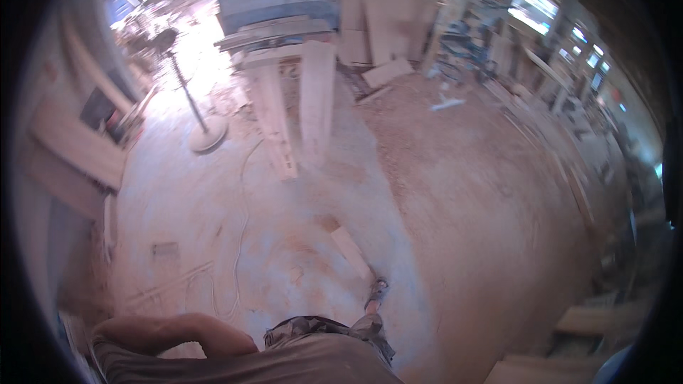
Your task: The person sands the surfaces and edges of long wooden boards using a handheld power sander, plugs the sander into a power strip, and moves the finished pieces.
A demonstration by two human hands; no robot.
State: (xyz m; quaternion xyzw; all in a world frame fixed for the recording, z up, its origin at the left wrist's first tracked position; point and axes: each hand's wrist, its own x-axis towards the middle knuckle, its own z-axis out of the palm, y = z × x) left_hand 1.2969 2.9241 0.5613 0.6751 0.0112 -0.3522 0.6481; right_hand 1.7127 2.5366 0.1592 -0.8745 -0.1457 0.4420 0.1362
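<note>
My bare left arm [171, 333] bends across the lower left beside my dark shirt [249, 370]; its hand is hidden. No part of my right arm or hand shows. Below me, my foot [379, 287] is beside a short wooden board [351, 251] lying on the dusty floor. Two long planks, one on the left [272, 117] and one on the right [317, 96], slope down to the floor from a stack of boards [277, 32] ahead. Neither hand is seen touching anything.
A pedestal stand with a round base [208, 135] stands ahead left. A pale cable [243, 224] trails over the floor. Wide boards [75, 142] lean along the left side, sheet panels [388, 21] at the back. Timber [590, 320] lies at lower right, blurred.
</note>
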